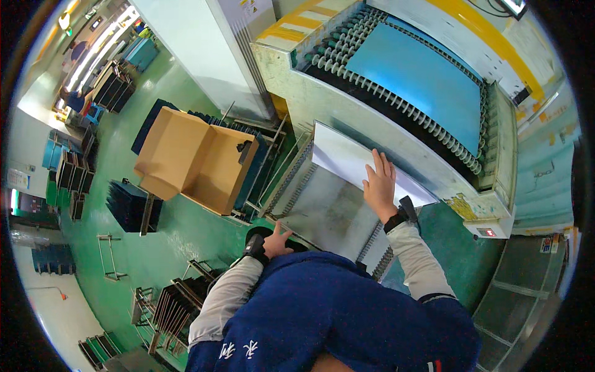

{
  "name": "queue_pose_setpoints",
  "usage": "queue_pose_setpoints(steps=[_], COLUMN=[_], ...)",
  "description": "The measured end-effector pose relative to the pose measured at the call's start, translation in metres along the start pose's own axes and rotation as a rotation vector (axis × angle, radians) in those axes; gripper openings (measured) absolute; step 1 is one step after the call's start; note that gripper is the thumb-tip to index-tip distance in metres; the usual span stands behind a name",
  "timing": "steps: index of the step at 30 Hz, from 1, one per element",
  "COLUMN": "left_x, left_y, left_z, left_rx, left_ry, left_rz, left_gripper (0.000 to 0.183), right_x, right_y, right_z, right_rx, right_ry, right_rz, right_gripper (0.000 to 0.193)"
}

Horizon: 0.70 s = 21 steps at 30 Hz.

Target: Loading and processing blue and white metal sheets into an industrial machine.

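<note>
In front of me stands a metal rack (331,218) with slotted side rails and a grey, smudged bottom. A white panel (347,162) leans upright along its far side, next to the conveyor machine. My right hand (380,186) rests on the panel's face with its fingers stretched out. Down at the rack's near left corner, my left hand (276,242) has thumb and forefinger apart by the rim; its other fingers are partly hidden. Each wrist wears a dark band. On the machine's rollers (396,93) lies a large blue sheet (421,77).
An open cardboard box (207,162) sits on a rack to the left. Dark slotted racks (133,208) and a metal frame (111,257) stand on the green floor. The conveyor machine (372,124) borders the far side, and a grey wheeled-style cabinet (517,304) is at right.
</note>
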<state>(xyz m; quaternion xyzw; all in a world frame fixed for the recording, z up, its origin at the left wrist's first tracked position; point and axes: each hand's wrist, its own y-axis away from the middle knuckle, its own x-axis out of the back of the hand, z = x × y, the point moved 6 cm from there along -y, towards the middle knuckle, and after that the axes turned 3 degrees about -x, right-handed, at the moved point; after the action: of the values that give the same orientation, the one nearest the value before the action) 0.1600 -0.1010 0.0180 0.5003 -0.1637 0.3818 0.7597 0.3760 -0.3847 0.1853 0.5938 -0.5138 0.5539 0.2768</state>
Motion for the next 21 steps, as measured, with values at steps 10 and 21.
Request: queue_pose_setpoints(steps=[10, 21], left_x=[-0.009, -0.017], left_y=[-0.005, -0.012], left_z=[-0.005, -0.011], left_rx=[-0.023, -0.065], left_ry=[-0.037, 0.008], left_rz=[-0.052, 0.069], left_gripper=[0.081, 0.082], right_x=[0.003, -0.018], right_y=[0.01, -0.038], right_z=[-0.011, 0.048], right_rx=[0.009, -0.284], right_ry=[-0.072, -0.048], right_rz=[0.053, -0.106], right_gripper=[0.042, 0.032])
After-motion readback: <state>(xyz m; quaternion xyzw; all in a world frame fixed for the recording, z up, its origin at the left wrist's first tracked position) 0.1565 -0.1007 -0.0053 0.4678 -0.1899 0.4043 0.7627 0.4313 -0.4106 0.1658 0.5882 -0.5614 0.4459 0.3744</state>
